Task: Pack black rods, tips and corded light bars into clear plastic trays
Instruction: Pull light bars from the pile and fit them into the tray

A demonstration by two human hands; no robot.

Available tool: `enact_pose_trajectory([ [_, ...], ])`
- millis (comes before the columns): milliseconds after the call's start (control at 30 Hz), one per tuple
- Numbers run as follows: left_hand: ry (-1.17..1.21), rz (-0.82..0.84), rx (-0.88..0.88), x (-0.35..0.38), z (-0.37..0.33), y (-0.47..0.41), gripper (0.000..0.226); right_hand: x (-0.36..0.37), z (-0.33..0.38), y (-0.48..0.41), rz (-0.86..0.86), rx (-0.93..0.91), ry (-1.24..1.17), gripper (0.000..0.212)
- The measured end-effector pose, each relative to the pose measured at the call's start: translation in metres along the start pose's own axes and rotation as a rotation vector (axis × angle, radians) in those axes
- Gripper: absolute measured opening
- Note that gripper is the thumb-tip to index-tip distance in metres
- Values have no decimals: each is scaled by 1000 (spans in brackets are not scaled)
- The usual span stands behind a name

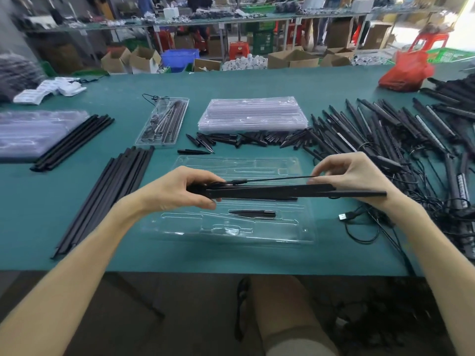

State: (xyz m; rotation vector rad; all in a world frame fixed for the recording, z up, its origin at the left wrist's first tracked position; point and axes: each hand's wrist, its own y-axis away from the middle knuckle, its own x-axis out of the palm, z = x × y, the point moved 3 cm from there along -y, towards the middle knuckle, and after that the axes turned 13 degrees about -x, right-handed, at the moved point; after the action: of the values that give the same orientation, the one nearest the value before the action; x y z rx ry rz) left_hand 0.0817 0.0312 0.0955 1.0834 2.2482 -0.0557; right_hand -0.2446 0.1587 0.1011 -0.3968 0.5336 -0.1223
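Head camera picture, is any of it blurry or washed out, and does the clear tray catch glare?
In the head view the left hand, right hand and the light bar they hold are sharp; the far left edge is smeared; the top right corner is blown out; the clear tray shows only faint highlights.

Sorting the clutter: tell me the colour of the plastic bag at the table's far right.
The plastic bag is red, seen best in the head view.

Looks forward and down from head height at the near edge of the table (257,80), close over it, reaching shelves (180,20) beyond its far edge.
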Motion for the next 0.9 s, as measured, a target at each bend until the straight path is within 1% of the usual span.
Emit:
enact_pose_trajectory([
  [100, 13, -1, 9, -2, -2, -1, 48, -9, 8, -2, 59, 14, -9, 21],
  [200, -44, -15, 11, -5, 0, -3, 48, -17, 18, 0, 188, 13, -56, 18],
  [300, -145, -37, -11, -5, 5, -6, 46, -21, 21, 5, 297, 45, -36, 24],
  [400, -147, -76, -37, -3, 8, -8, 34, -14, 21, 8, 307, 67, -1, 27],
  [467, -136, -123, -31, -2, 9, -9, 25, -7, 20, 11, 293, 67, 19, 25],
  [567, -156, -144, -25, 1, 11, -10, 30, -2, 16, 13, 272, 46, 127, 14],
  [633, -179, -161, -28, 1, 13, -10, 31, 3, 12, 14, 255, 39, 242, 12],
  [767, -193, -194, -58, -1, 16, -9, 25, 14, 5, 11, 245, -4, 439, 12],
  [833, -186, -203, -83, -1, 19, -9, 21, 20, 2, 10, 268, -36, 518, 18],
  [900, -196, -204, -99, -2, 23, -8, 19, 26, -4, 10, 284, -28, 547, 25],
])
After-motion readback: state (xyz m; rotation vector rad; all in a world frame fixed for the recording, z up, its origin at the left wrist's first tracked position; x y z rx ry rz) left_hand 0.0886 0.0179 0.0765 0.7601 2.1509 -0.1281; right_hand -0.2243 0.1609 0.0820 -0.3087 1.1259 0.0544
